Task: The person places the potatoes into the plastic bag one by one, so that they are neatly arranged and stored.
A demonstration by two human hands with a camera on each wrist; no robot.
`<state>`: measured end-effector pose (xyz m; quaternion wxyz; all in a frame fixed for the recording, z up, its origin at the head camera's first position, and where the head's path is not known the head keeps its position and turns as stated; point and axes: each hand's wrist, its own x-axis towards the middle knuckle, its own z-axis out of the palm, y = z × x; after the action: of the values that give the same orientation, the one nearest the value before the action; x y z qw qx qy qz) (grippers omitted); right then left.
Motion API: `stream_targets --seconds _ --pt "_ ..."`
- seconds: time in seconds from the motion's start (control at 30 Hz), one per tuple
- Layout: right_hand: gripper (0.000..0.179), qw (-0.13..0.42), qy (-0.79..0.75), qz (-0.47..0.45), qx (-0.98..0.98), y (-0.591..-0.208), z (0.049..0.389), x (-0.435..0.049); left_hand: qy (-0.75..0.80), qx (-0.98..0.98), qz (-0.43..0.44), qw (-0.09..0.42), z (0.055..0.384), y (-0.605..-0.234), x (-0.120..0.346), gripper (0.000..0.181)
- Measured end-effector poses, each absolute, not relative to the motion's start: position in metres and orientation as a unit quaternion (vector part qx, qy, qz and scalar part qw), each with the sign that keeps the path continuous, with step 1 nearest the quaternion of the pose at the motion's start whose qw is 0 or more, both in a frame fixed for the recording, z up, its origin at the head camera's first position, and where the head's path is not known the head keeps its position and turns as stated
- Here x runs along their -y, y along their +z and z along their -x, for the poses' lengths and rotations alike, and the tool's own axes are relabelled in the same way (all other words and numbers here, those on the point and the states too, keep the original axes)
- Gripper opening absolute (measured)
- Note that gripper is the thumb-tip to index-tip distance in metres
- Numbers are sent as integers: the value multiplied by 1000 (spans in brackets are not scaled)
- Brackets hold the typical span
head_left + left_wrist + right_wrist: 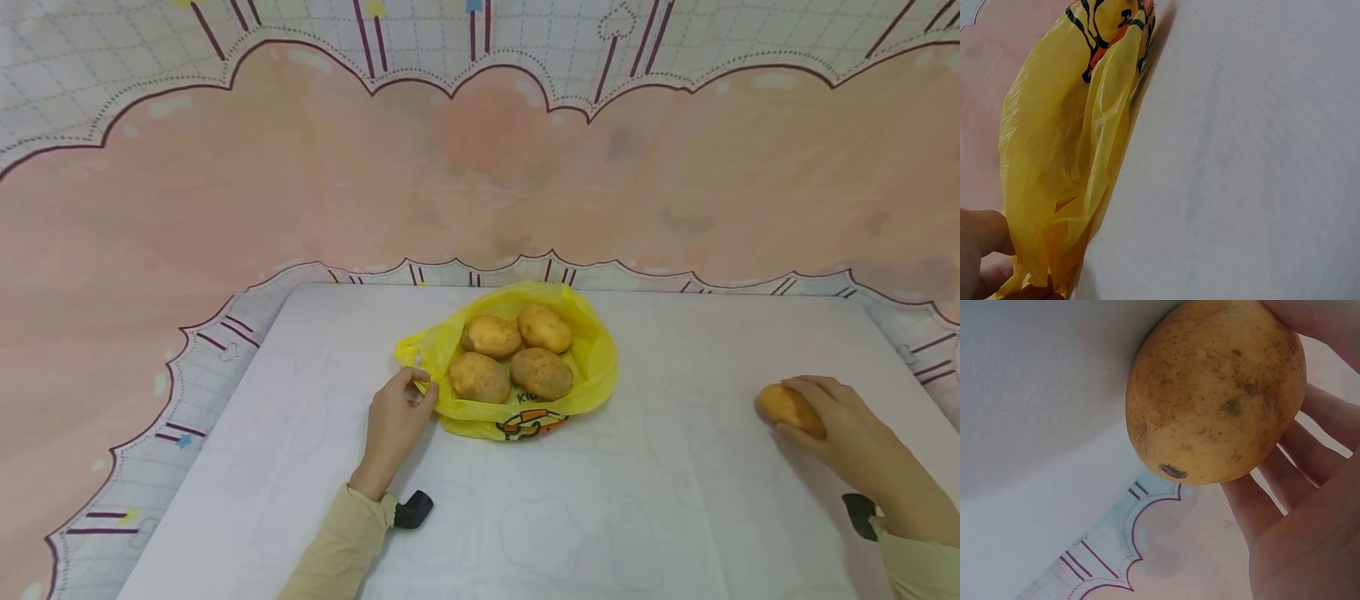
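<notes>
A yellow plastic bag [598, 367] lies spread on the white table, its mouth facing up. Several potatoes [542, 373] rest inside it. My left hand [395, 423] pinches the bag's left edge between thumb and fingers; in the left wrist view the thin yellow plastic [1054, 144] hangs in folds beside the fingers. Far to the right, my right hand [851, 429] grips a single potato [789, 408] from its right side. Up close in the right wrist view, that potato [1216, 394] shows brown specks and a dark scar, with the fingers curved along it.
The white tabletop [675, 500] stretches between the two hands. Behind and to the sides, a patterned pink and white cloth [375, 183] surrounds the table. A black strap piece [414, 510] sits at the left wrist, and another [859, 515] at the right.
</notes>
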<state>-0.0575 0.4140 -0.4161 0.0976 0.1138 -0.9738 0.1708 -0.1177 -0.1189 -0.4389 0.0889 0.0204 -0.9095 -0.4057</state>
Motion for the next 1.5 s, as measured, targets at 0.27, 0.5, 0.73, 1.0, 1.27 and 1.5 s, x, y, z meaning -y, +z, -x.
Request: stream_targets --seconds 0.27,0.5,0.73,1.0,1.27,1.5 --pt "51 107 168 -106 974 -419 59 -414 -408 908 -20 88 118 -440 119 18" --pt "48 127 156 -98 975 -417 60 -410 -411 907 -19 89 117 -440 119 18" --pt "51 147 158 -104 971 -410 64 -402 -409 908 -19 86 117 -439 118 17" --pt "55 149 176 -141 963 -399 74 -381 -411 907 -22 85 116 -437 119 18" --pt "59 148 179 -168 958 -395 83 -358 -408 909 -25 83 117 -437 119 18" --pt "58 165 176 -193 951 -392 89 -341 -410 908 -28 78 117 -438 119 18"
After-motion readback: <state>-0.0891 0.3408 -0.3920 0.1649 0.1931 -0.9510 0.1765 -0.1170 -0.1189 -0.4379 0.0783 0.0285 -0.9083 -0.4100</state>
